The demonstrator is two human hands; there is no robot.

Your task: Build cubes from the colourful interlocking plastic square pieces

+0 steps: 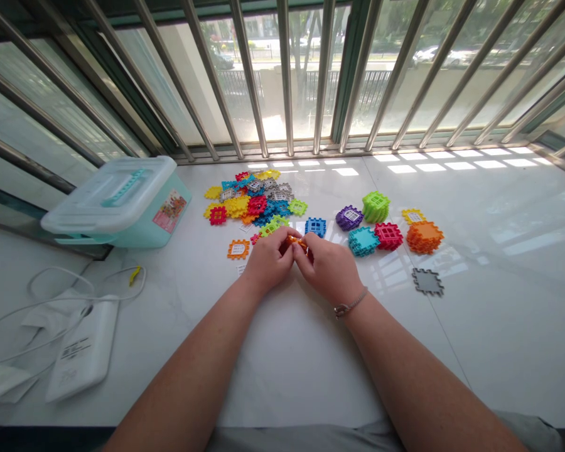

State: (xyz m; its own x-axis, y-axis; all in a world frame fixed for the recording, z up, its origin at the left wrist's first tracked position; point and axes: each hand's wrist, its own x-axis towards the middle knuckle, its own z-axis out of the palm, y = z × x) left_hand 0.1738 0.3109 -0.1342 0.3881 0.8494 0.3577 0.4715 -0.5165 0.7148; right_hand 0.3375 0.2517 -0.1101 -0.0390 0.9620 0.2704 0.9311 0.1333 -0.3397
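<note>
My left hand (269,260) and my right hand (327,267) meet over the white marble ledge (287,351), fingers pinched together around a small orange building tile (295,240). Just beyond them lies a loose heap of coloured tiles (254,201). To the right stand finished cubes: purple (349,217), green (375,206), teal (363,241), red (388,235) and orange (424,236). A single orange tile (238,249) lies left of my left hand, a blue one (315,226) sits ahead.
A mint storage box with a translucent lid (117,201) stands at the left. A white power bank (83,348) with cables lies at the near left. A grey tile (427,281) lies flat at the right. Metal window bars (287,75) close off the far side.
</note>
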